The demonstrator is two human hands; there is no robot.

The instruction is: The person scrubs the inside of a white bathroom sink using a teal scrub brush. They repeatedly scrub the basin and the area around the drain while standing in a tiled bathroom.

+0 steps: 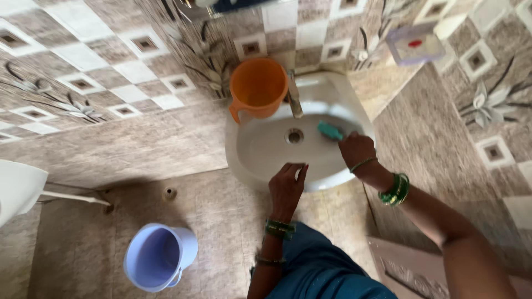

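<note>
A white wash basin point(260, 152) hangs on the tiled wall, with a metal tap point(294, 97) over it and a drain point(294, 135) in its bowl. My right hand point(357, 150) is closed around a teal scrubbing brush point(330, 130), which is pressed against the inside of the bowl at the right. My left hand point(287, 187) rests on the basin's front rim, fingers slightly spread, holding nothing. Green bangles circle both wrists.
An orange mug point(258, 87) stands on the basin's back left edge. A light blue bucket point(158, 257) sits on the floor at the lower left. A white fixture point(19, 188) juts in at the far left. A clear soap dish point(414, 44) is mounted at the upper right.
</note>
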